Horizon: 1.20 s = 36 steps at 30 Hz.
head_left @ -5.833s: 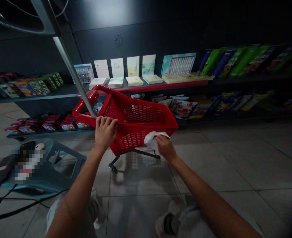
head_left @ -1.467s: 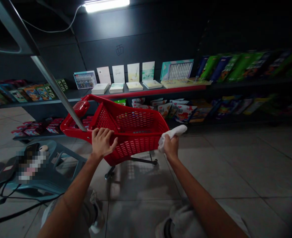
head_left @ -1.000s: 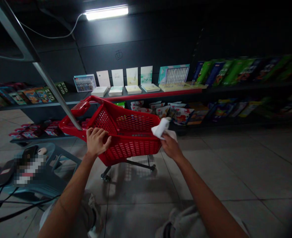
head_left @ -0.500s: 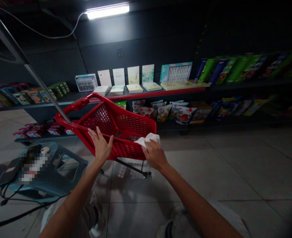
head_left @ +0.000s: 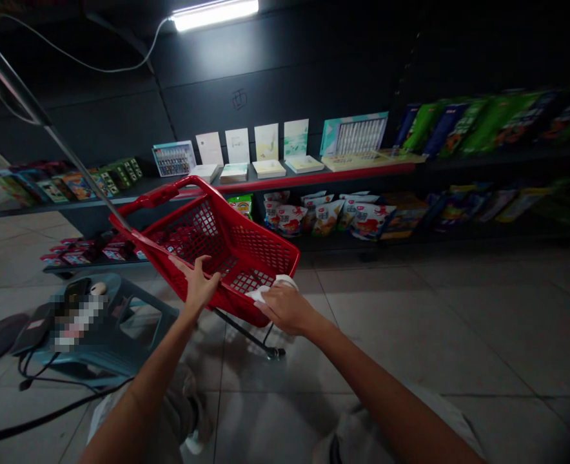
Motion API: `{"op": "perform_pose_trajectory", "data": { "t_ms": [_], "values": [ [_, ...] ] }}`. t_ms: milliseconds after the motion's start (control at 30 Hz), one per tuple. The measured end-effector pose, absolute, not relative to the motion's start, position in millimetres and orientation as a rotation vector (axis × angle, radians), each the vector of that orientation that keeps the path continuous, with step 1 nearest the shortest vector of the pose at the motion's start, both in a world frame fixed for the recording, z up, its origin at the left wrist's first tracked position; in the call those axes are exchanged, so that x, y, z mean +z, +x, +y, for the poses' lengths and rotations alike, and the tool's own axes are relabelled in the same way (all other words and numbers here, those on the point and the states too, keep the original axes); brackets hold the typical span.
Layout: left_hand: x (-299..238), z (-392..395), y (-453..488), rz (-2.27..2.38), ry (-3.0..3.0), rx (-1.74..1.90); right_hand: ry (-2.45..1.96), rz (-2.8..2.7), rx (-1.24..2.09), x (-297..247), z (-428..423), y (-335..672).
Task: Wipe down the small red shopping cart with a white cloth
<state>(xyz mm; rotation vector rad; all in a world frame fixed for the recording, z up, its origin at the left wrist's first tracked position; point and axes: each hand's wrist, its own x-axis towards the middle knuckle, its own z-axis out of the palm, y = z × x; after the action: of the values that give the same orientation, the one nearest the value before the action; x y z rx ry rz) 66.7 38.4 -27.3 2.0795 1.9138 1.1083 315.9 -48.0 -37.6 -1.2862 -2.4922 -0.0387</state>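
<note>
A red shopping cart (head_left: 265, 248) with lattice walls stands at an angle in front of me. My left hand (head_left: 198, 283) is at its near side rim, fingers spread and a little bent, thumb pointing right. White cloth (head_left: 285, 281) is bunched under my right hand (head_left: 289, 308), which presses it over the cart's near front corner. Part of the cloth shows above the fingers and on their left; the rest is hidden beneath the hand. The inside of the basket shows bare lattice.
Left of the cart is a blue-grey plastic stool (head_left: 120, 348) bearing dark devices and cables. A metal pole (head_left: 79, 164) rises beside the cart handle. Behind runs a shelf (head_left: 362, 173) with books, boxed sets and bagged snacks. A lit tube lamp (head_left: 216, 14) hangs above.
The cart's front end has swung left and toward me. My right hand has moved left and slightly down with the cloth. The left hand's fingers have bent more.
</note>
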Motion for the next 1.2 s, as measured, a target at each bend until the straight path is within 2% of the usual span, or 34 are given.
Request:
{"op": "perform_pose_trajectory", "data": {
  "t_ms": [233, 533, 700, 833, 1000, 1200],
  "values": [
    [-25.7, 52.2, 43.1, 1.696, 2.158, 1.101, -1.170, -2.578, 0.055, -32.7, -30.5, 319.1],
    [-26.2, 67.1, 41.2, 1.633, 2.072, 1.044, -1.592, -2.438, -0.015, -28.1, -0.6, 376.2],
    [-33.3, 59.3, 65.0, 1.783, 1.989, 1.128, -1.761, -2.657, -0.023, -7.9, -26.4, 342.2],
    [-32.0, 49.2, 77.3, 1.882, 1.989, 1.044, -1.723, -2.828, 0.219, 2.6, -50.4, 300.6],
    [-21.9, 45.6, 75.6, 1.916, 2.065, 0.985, -1.626, -2.767, 0.425, 2.6, -61.9, 274.5],
    [-18.3, 62.3, 78.4, 1.873, 2.003, 1.037, -1.620, -2.651, 0.302, -3.9, -69.6, 282.8]
  ]
}}
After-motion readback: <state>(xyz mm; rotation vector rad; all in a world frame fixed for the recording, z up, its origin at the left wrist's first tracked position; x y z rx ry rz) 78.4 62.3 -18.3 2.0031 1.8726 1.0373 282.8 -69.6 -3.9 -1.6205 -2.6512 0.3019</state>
